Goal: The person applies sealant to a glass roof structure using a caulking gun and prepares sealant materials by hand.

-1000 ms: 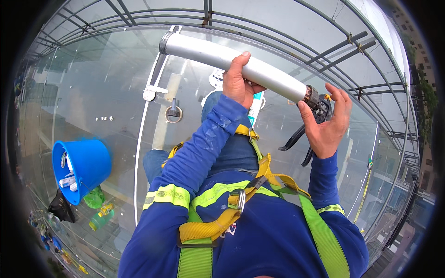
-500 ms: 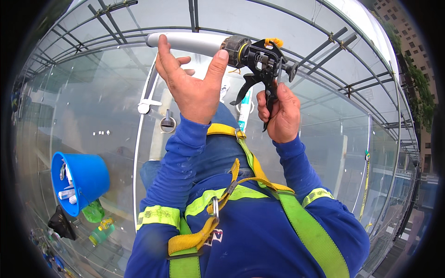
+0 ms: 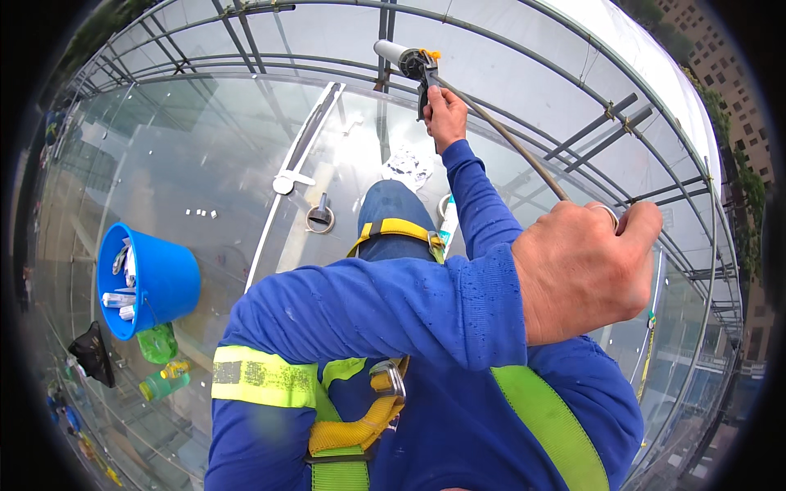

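My right hand (image 3: 446, 119) is closed round the black handle of a caulking gun (image 3: 427, 75), held out at arm's length with its white barrel pointing to the far left. My left forearm crosses in front of my body to the right. There my left hand (image 3: 585, 270) forms a fist, with a ring on one finger, at the near end of the gun's long plunger rod (image 3: 508, 135). That rod stretches far out of the back of the gun. The fist covers the rod's end.
A blue bucket (image 3: 168, 278) with crumpled white packs stands at left, beside a green bottle (image 3: 168, 385) and a black bag (image 3: 92, 353). A tape roll (image 3: 320, 219), crumpled foil (image 3: 408, 168) and a white-and-teal tube (image 3: 448, 221) lie around my knee. Scaffold pipes (image 3: 524, 41) run beyond the glass panels.
My left hand has gone from open beside the barrel to closed at the rod's end on the right. The rod is now drawn far out; the gun has moved farther away.
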`<state>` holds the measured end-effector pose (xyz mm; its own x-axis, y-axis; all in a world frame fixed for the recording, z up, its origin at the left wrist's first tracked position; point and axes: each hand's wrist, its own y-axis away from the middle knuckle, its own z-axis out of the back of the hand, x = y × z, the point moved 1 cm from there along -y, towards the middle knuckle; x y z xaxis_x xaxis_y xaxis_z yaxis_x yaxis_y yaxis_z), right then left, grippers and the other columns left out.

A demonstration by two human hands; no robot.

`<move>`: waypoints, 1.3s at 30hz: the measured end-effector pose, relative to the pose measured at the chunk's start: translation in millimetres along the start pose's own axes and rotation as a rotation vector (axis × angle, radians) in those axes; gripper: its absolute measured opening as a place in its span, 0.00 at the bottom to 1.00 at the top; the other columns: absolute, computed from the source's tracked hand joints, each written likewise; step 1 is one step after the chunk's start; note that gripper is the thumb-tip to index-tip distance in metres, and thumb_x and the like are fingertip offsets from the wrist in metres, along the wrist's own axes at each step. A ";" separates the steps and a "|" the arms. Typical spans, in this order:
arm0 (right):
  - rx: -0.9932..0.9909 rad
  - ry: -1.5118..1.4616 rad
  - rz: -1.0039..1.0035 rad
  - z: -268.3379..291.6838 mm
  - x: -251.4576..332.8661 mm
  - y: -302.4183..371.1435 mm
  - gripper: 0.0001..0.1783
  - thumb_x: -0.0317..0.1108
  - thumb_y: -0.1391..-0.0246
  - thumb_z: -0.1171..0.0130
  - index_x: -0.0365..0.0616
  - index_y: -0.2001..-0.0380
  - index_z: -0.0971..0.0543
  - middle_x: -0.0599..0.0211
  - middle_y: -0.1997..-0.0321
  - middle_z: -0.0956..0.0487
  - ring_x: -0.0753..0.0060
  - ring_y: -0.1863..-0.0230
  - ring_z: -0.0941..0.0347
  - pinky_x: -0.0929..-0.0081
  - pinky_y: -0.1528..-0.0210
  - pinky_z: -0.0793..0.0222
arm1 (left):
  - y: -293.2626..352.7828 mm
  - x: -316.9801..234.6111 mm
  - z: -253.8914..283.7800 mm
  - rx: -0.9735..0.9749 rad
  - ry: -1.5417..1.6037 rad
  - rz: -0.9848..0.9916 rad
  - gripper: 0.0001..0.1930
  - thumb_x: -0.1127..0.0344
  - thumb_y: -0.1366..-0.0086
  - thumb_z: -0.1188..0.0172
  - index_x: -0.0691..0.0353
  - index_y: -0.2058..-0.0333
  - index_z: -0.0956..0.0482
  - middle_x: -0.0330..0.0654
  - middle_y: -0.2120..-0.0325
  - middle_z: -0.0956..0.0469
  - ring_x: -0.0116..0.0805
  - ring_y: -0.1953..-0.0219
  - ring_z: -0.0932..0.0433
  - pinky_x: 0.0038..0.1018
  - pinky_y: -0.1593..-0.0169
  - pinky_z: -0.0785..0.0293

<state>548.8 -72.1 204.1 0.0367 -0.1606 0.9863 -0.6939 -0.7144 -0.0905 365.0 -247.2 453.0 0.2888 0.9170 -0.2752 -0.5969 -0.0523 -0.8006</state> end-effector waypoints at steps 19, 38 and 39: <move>-0.193 0.799 -0.759 188.8 -182.4 94.5 0.56 0.66 0.69 0.26 0.27 0.48 0.28 0.42 0.47 0.22 0.49 0.44 0.24 0.63 0.41 0.30 | 152.1 221.7 310.7 -0.799 0.425 0.768 0.26 0.52 0.32 0.41 0.75 0.53 0.29 0.65 0.52 0.25 0.64 0.46 0.25 0.54 0.38 0.30; 0.248 -0.227 -0.339 202.9 -98.0 77.6 0.49 0.22 0.55 0.32 0.48 0.32 0.47 0.55 0.55 0.22 0.50 0.57 0.18 0.49 0.53 0.19 | 343.4 70.4 176.7 0.333 -0.596 1.359 0.18 0.71 0.53 0.36 0.61 0.60 0.24 0.54 0.69 0.19 0.58 0.65 0.18 0.41 0.61 0.23; 0.246 -0.230 -0.305 194.2 -86.8 61.5 0.50 0.23 0.54 0.32 0.49 0.32 0.49 0.56 0.55 0.22 0.50 0.58 0.18 0.50 0.53 0.19 | 346.1 69.2 173.0 0.325 -0.582 1.384 0.18 0.71 0.54 0.35 0.61 0.61 0.24 0.54 0.69 0.18 0.58 0.65 0.19 0.42 0.60 0.23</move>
<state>642.6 -234.3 86.2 0.3908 -0.0450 0.9194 -0.4358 -0.8888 0.1417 48.9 -133.4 248.9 -0.8900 0.2510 -0.3807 -0.2973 -0.9524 0.0673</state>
